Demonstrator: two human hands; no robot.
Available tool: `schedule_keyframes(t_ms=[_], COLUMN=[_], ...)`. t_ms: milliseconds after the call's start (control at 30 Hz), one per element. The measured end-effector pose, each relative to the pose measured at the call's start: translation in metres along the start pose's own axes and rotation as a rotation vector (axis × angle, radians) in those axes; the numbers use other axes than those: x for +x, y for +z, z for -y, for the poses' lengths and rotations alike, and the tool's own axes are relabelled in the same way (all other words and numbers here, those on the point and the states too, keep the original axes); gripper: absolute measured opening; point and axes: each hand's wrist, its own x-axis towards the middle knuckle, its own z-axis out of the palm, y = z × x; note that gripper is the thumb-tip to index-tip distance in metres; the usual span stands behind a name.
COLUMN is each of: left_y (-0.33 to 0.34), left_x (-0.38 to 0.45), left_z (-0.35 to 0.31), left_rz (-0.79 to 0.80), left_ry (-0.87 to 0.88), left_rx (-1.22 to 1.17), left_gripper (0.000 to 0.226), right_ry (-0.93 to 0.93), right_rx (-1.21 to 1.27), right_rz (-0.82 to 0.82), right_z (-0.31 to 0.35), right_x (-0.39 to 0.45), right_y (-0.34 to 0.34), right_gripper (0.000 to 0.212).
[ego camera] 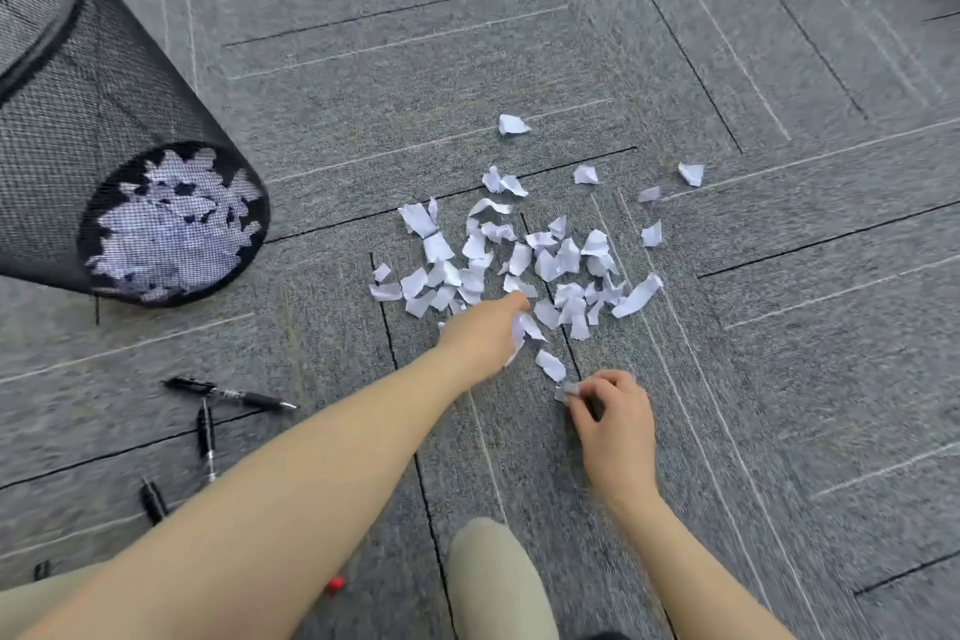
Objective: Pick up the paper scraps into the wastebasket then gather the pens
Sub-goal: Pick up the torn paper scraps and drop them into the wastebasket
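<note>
Grey carpet (571,42), light flimsy paper scraps (519,265): left hand (488,333) clutches several, right hand (613,416) pinches one; edges likely easiest to pinch.

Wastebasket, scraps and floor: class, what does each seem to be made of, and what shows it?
Wastebasket: black wire mesh, probably metal; scraps inside show through it. Scraps: thin white paper, with torn, creased edges. Floor: grey carpet tiles, matte and woven-looking, with dark seams.
</note>
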Motion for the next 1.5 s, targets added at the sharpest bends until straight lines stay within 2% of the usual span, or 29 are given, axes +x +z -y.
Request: schedule_keyframes(t_ms=[167,233,333,467,700,800,867,1000,1167,1300,1400,1467,1500], left_y=[-0.005,-0.005,-0.005,-0.013,-0.077,-0.096,-0.101,-0.102,-0.088,-0.073,-0.057,-0.049,-0.046], left_x=[0.005,0.006,0.007,0.006,0.010,0.006,0.002,-0.005,-0.006,0.001,0.001,-0.004,-0.006], left_z=[0.012,0.013,0.015,0.023,0.056,0.074,0.084,0.100,0.120,0.124,0.122,0.121,0.121], left_rz=[-0.051,-0.057,-0.070,-0.006,0.059,0.056,0.067,0.087,-0.048,-0.167,-0.304,-0.358,-0.363], left_ry=[0.102,0.116,0.130,0.128,0.202,0.203,0.216,0.275,0.260,0.198,0.142,0.137,0.150], left_rx=[0.139,0.137,0.123,0.071,0.070,0.093,0.128,0.185,-0.045,-0.187,-0.077,0.002,0.026], left_gripper=[0.016,0.009,0.008,0.010,0.008,0.010,0.011,0.017,0.008,0.008,0.009,0.015,0.021], right_ry=[-0.213,-0.238,-0.203,-0.106,-0.121,-0.103,-0.023,0.155,0.265,0.233,0.174,0.165,0.163], right_rx=[-0.097,-0.174,-0.255,-0.210,-0.261,-0.333,-0.378,-0.363,-0.111,0.112,0.152,0.093,0.055], right_rz=[0.048,0.075,0.154,0.176,0.324,0.295,0.248,0.211,0.090,0.100,0.102,0.067,0.034], right_z=[0.023,0.035,0.046,0.054,0.058,0.061,0.062,0.065,0.064,0.091,0.121,0.131,0.133], right_x=[0.010,0.020,0.028,0.031,0.042,0.045,0.044,0.041,0.026,0.026,0.028,0.033,0.036], right_y=[-0.005,-0.002,0.000,-0.002,-0.011,-0.011,-0.007,0.003,0.008,0.008,0.029,0.049,0.058], right_gripper=[0.005,0.002,0.008,0.015,0.005,0.006,0.003,0.008,0.008,0.010,0.013,0.006,0.010])
